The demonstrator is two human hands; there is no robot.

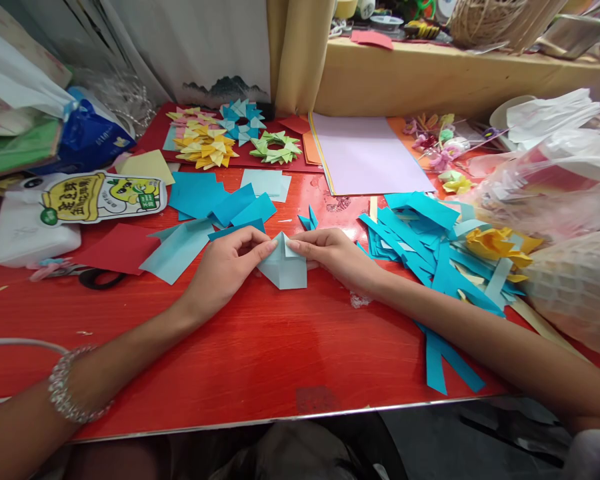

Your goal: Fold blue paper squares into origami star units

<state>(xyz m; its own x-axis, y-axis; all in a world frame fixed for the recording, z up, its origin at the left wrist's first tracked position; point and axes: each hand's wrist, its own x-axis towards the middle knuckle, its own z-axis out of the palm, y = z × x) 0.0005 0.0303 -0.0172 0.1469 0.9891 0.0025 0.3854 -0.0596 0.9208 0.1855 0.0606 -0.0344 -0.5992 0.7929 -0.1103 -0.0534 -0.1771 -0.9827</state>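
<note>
A light blue paper (pixel 286 270) with creases and a pointed, folded top is held just above the red table, near its middle. My left hand (pixel 233 263) pinches its upper left edge between thumb and fingers. On the other side, my right hand (pixel 333 253) grips the upper right edge, thumb on top. Just behind the paper lies a small folded blue piece (pixel 309 219). Blue paper sheets (pixel 195 193) and a creased light blue sheet (pixel 177 250) are near my left hand.
Blue paper strips (pixel 420 240) are heaped at the right, beneath my right forearm. Folded paper rings (pixel 243 122) and a lilac sheet (pixel 370 153) lie at the back. Black-handled scissors (pixel 100 279), a red sheet (pixel 123 248) and a white case (pixel 35 237) are at the left.
</note>
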